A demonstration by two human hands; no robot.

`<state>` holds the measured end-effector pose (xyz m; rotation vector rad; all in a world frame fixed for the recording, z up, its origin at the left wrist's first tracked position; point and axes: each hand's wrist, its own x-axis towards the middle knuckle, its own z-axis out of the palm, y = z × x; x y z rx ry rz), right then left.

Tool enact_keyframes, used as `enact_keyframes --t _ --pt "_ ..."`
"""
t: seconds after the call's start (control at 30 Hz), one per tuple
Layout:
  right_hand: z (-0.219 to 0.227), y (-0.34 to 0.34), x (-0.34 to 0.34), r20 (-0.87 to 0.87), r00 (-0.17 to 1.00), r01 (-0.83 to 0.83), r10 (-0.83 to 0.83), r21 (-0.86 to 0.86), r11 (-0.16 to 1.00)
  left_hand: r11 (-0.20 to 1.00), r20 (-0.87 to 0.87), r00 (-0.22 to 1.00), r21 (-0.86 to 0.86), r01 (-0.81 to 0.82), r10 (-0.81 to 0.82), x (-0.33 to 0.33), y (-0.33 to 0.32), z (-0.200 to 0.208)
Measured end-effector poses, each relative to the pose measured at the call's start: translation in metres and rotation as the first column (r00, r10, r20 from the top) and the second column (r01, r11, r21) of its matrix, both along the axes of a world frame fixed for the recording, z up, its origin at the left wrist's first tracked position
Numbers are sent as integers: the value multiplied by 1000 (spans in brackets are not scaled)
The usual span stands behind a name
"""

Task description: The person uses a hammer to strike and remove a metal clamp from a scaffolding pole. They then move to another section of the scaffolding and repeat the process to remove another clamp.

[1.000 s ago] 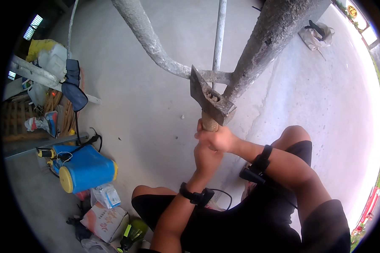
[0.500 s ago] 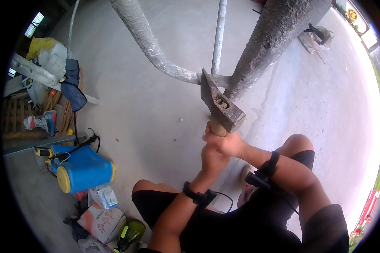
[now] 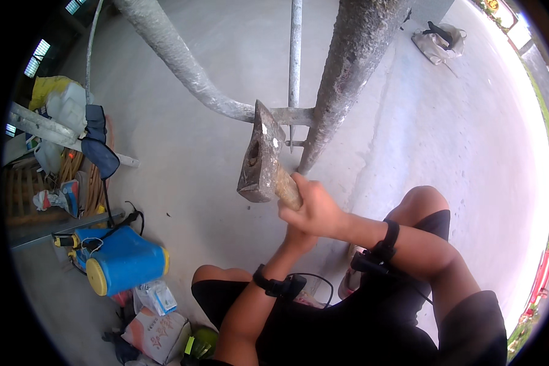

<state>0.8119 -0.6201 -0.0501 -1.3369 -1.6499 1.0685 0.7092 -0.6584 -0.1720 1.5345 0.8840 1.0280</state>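
An axe (image 3: 262,155) with a worn metal head and a wooden handle is raised in front of me, its head tilted to the left. My right hand (image 3: 317,209) is wrapped round the handle below the head. Just beneath it, my left hand (image 3: 300,240) is closed on the same handle, largely hidden by the right hand and wrist. Beyond the axe head, a rough grey metal frame (image 3: 195,76) has a bent tube. Its thick slanting post (image 3: 354,67) comes down to the right of the head; whether the axe touches the frame cannot be told.
A blue sprayer tank (image 3: 128,259) with yellow caps lies at left. Near it are a printed carton (image 3: 155,335) and a green bottle (image 3: 202,343). Plastic jugs (image 3: 70,107) and wooden sticks stand farther left. A pale sack (image 3: 436,46) lies on the concrete floor at far right.
The axe head has swung left and turned, so more of its wooden handle shows. Both hands have shifted slightly left and down with it. The view has also shifted a little.
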Motion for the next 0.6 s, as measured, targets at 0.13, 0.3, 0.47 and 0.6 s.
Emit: enact_keyframes --t 0.13,0.3,0.47,0.6 --pt "21 5 -1 -39 994 103 -98 131 986 967 -56 974 126 224 -218 -9 22 8" --pt "52 10 1 74 991 93 -112 228 969 954 52 953 -21 301 -299 8 37 12" --pt "34 15 14 172 961 215 -217 34 976 968 138 971 -136 211 -193 25 21 16" --pt "34 13 18 144 958 245 -249 48 968 971 153 977 -161 175 -150 32 19 20"
